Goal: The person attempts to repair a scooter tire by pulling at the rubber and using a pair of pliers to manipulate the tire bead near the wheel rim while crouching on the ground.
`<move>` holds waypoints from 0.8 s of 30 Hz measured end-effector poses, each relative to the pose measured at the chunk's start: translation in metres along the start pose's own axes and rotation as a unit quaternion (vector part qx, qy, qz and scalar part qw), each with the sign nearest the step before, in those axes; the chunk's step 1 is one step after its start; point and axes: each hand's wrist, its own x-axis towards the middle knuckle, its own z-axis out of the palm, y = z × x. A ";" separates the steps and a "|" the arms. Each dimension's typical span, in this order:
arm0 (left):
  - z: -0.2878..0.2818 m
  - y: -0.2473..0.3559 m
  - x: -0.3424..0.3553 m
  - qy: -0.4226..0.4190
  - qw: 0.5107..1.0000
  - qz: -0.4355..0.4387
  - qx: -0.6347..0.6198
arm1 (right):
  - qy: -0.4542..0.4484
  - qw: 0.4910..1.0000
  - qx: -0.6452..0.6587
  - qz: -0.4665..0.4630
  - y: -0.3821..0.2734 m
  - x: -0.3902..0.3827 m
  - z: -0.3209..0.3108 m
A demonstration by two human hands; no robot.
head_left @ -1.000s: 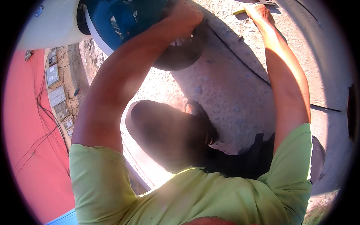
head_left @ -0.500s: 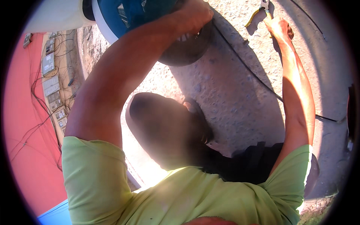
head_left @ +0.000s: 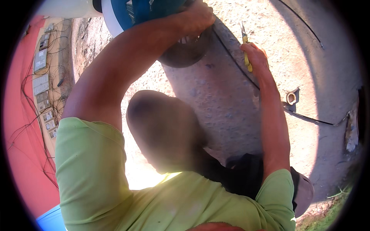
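Note:
My right hand (head_left: 256, 57) is closed round yellow-handled pliers (head_left: 246, 52), whose handles lie close together and whose metal jaws point away from me. The pliers are over the sunlit rough ground. At the top, my left hand (head_left: 198, 17) is curled at the side of a large rounded teal-and-white object (head_left: 144, 13); what its fingers hold is hidden. A dark rounded part (head_left: 183, 54) shows below that wrist. From beside my left hand a black cable (head_left: 235, 59) runs over the ground and passes under my right forearm.
A tape roll (head_left: 291, 98) lies on the ground right of my right forearm, close to the cable. Another dark cable (head_left: 302, 21) is at the upper right. My bent knee (head_left: 162, 123) fills the middle. Several meter boxes (head_left: 40, 61) with loose wires line the wall at left.
My right hand has moved left and slightly nearer with the pliers, and their spread handles have come together. The tape roll now shows. My left hand stays by the teal object.

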 end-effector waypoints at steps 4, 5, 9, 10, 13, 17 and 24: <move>-0.003 -0.008 -0.012 -0.007 1.000 -0.010 -0.007 | -0.237 0.931 0.271 0.059 0.041 -0.046 0.046; -0.004 -0.009 -0.013 -0.007 1.000 -0.010 -0.007 | -0.287 0.913 0.280 0.069 0.054 -0.054 0.057; -0.010 -0.006 -0.009 -0.004 1.000 -0.005 -0.014 | -0.332 0.913 0.228 0.061 0.076 -0.073 0.088; -0.011 -0.005 -0.010 -0.006 1.000 -0.002 -0.013 | -0.315 0.922 0.222 0.045 0.081 -0.074 0.097; -0.013 -0.005 -0.013 -0.008 1.000 0.001 -0.013 | -0.275 0.953 0.126 -0.002 0.084 -0.069 0.103; -0.016 -0.003 -0.014 -0.010 1.000 0.006 -0.015 | -0.227 0.971 -0.014 -0.069 0.063 -0.065 0.101; -0.016 -0.004 -0.014 -0.013 1.000 0.014 -0.017 | -0.214 0.974 -0.012 -0.077 0.045 -0.061 0.107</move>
